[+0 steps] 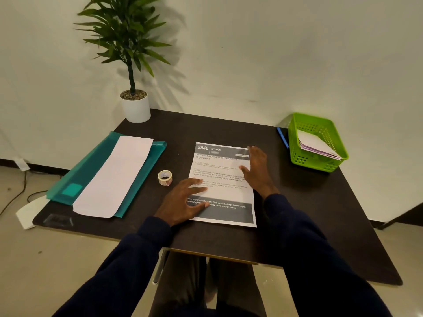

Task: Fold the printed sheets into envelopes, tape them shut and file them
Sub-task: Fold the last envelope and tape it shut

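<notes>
A printed sheet (223,179) headed "2940 KITCHEN" lies flat and unfolded in the middle of the dark table (320,202). My left hand (183,201) rests with spread fingers on the sheet's lower left edge. Over the right side of the sheet is my right hand (257,170), flat with its fingers extended. A small roll of tape (165,177) stands just left of the sheet. At the left, a white folded sheet (114,177) lies on a teal plastic folder (91,170). The green basket (317,143) at the right holds folded paper envelopes (317,145).
A potted plant in a white pot (135,106) stands at the table's back left corner. A blue pen (282,137) lies just left of the basket. A white paper (28,212) lies on the floor beyond the table's left edge, near cables.
</notes>
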